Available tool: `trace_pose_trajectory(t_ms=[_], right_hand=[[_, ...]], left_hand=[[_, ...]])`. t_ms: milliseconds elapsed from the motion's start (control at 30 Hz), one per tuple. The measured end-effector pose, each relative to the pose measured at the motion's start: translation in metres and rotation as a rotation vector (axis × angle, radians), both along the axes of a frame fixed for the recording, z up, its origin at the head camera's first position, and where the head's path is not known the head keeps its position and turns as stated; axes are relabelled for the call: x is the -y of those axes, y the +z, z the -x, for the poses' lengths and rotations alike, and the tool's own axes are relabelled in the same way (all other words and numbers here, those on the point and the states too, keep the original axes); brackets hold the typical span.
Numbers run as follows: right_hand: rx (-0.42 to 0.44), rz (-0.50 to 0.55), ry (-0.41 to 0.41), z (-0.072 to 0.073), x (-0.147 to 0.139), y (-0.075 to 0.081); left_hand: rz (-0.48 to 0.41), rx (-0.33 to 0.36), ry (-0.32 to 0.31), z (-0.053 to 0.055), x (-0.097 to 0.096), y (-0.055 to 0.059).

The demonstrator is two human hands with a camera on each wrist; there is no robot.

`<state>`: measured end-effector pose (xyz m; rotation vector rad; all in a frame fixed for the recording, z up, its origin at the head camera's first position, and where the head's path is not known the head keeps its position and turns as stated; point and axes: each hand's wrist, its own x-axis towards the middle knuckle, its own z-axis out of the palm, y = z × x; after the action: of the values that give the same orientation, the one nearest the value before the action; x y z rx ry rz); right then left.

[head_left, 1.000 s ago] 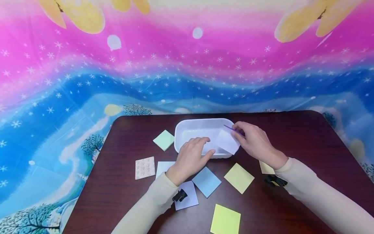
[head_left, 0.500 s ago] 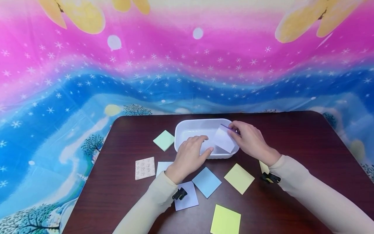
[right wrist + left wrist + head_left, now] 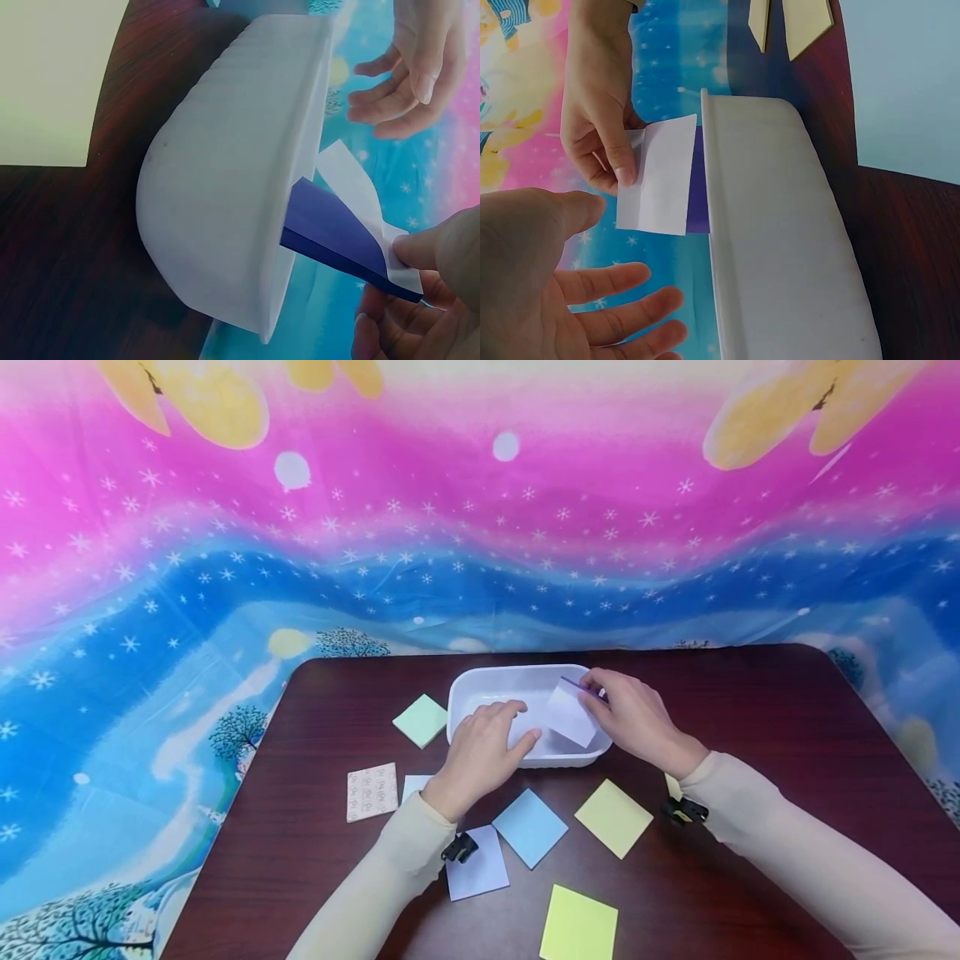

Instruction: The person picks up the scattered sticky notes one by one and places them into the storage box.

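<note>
My right hand [image 3: 633, 714] pinches a purple sticky-note pad [image 3: 330, 225] by one edge, thumb on one face and fingers on the other. A loose white sheet [image 3: 660, 180] lifts away from the purple face, still held under the thumb. Tilted, the pad hangs over the right end of a white plastic tub [image 3: 525, 762], its lower part below the rim in the right wrist view. My left hand [image 3: 483, 752] hovers over the tub's front left side, fingers relaxed and spread, holding nothing. Part of the tub's inside is hidden behind this hand.
Around the tub on the dark table [image 3: 262, 877] lie a green pad [image 3: 420, 721], a patterned pad [image 3: 372, 792], a blue pad [image 3: 530, 828], a lavender pad [image 3: 483, 868], a pale yellow pad [image 3: 614, 818] and a bright yellow pad [image 3: 579, 922]. A printed cloth [image 3: 420, 527] hangs behind.
My right hand has shifted left, bringing the purple pad further over the tub. The left hand has drifted slightly left and away from me. The pads on the table stay put.
</note>
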<state>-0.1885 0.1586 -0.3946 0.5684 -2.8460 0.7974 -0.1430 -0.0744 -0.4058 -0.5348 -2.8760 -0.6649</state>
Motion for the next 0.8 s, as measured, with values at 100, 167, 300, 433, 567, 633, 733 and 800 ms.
trace_pose_trajectory(t_ms=[100, 167, 300, 433, 567, 633, 733, 800], right_hand=[[0.003, -0.001, -0.001, 0.002, 0.0, -0.003], [0.008, -0.003, -0.001, 0.004, 0.0, -0.005], [0.015, -0.003, 0.001, 0.006, -0.001, -0.01], [0.002, -0.002, 0.006, 0.009, -0.001, -0.013], [-0.021, -0.008, 0.004, 0.013, 0.0, -0.015], [-0.026, -0.014, 0.0, 0.015, 0.002, -0.015], [-0.015, -0.022, -0.009, 0.019, 0.004, -0.016], [0.0, -0.029, -0.018, 0.022, 0.005, -0.017]], left_hand=[[0.0, 0.007, 0.007, 0.002, 0.0, -0.001], [-0.001, 0.012, 0.01, 0.003, 0.001, -0.002], [0.0, 0.007, 0.009, 0.006, 0.001, -0.004], [0.002, 0.003, 0.008, 0.009, 0.0, -0.004], [0.003, 0.007, 0.011, 0.012, -0.001, -0.005], [0.006, 0.008, 0.014, 0.013, -0.001, -0.006], [0.01, 0.013, 0.021, 0.014, -0.001, -0.007], [0.011, 0.02, 0.024, 0.015, -0.002, -0.007]])
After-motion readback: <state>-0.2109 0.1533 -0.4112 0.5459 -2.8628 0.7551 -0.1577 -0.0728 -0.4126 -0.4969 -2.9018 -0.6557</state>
